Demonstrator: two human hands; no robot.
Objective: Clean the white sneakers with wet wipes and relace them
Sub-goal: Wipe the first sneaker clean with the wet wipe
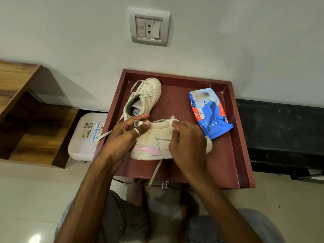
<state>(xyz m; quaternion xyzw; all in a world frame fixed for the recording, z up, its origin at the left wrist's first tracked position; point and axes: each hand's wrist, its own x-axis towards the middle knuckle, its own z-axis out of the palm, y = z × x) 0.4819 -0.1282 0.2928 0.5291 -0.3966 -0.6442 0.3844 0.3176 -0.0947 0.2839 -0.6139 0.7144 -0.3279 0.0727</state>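
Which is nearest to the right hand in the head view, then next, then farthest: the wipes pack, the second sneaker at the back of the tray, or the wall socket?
From the right hand:
1. Wipes pack, just beyond it on the tray's right side.
2. Second sneaker, back left of the tray.
3. Wall socket, up on the wall behind the tray.

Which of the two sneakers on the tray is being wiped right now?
The near sneaker, the one with the pink side panel: the left hand steadies it and the right hand presses a wet wipe to it. The far sneaker lies untouched.
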